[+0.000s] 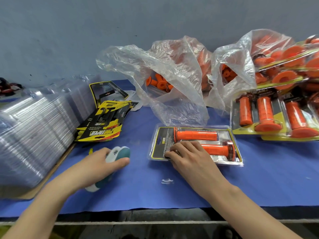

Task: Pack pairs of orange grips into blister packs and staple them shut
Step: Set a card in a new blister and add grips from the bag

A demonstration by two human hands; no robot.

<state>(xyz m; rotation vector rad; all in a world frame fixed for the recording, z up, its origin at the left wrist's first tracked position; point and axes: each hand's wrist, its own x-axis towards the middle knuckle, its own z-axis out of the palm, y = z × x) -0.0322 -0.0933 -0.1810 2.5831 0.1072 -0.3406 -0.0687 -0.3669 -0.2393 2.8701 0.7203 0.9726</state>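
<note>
The left hand point(101, 161) is curled round a teal and white stapler point(120, 152), just left of the blister pack point(239, 157) on the blue tabletop point(259, 183). The right hand point(188, 156) lies flat on the pack's near left part, fingers straight and slightly spread, pressing on the dark card end.

Inside the pack two orange grips point(196, 135) lie side by side, so I'd say the filling is done and this is the stapling step. The next move should be to bring the stapler's mouth over an edge of the pack while the right hand keeps the halves together. I can't tell whether any staple is in yet.

Behind the pack a clear plastic bag point(172, 75) gapes open, with loose grips point(160, 83) inside. A second bag point(233, 66), behind and to the right of the pack, also holds grips. Right of the pack, finished packs point(269, 116) are piled up, each showing orange grips. Left and behind it lies a heap of yellow and black card inserts point(101, 128). Further left is a stack of empty clear blister shells point(34, 126).
</note>
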